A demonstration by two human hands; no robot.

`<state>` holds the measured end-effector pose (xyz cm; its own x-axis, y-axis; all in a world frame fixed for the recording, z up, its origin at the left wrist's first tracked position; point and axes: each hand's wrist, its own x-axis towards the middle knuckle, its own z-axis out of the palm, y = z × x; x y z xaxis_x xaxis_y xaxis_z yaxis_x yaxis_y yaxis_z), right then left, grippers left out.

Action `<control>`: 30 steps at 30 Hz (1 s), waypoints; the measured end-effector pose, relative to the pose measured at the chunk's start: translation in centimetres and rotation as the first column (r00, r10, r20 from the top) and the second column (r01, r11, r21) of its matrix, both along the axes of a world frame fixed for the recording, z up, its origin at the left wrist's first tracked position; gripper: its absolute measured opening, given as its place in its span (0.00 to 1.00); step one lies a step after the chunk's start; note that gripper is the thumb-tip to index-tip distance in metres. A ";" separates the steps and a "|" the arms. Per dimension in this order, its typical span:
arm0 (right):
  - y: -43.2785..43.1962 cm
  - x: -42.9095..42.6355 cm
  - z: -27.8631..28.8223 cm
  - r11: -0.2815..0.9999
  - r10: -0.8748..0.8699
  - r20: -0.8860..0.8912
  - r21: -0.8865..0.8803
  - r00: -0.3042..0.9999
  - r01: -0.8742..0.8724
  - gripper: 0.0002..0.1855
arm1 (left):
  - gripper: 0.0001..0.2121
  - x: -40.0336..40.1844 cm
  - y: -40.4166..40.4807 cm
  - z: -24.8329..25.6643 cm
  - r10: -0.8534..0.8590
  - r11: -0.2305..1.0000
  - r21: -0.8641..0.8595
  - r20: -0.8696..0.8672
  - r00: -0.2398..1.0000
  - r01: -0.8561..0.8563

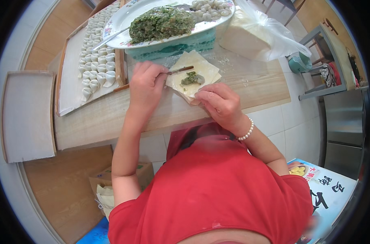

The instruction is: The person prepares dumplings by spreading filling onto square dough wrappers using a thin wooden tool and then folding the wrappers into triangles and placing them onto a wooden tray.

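A stack of square dough wrappers (207, 63) rests on the wooden table (258, 88) before me. Near the middle of the top wrapper sits a small dab of green filling (188, 80), with a shrimp (200, 80) at its right side. My left hand (146, 80) grips a thin brown stick (183, 69) that reaches over the wrapper, above the filling. With thumb and fingertips, my right hand (223, 99) pinches the wrapper's near right edge. Behind the stack, a large oval plate (116, 23) carries a mound of green filling (162, 24) and a pile of shrimp (207, 10).
A teal box (172, 50) is under the plate; a spoon handle (110, 39) juts left. Rows of folded wontons (95, 65) fill part of a wood-edged tray (69, 73). Another tray (27, 116) stands farther left. A plastic bag (252, 38) holds pale wrappers at right.
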<state>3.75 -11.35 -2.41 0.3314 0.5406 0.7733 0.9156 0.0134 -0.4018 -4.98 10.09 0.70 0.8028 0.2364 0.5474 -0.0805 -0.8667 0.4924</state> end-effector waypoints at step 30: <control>0.1 -0.3 0.0 1.000 -0.010 -0.080 -0.004 0.997 0.010 0.12 | 0.06 -1.8 -0.7 -0.7 0.115 0.985 0.120 0.053 0.992 -0.120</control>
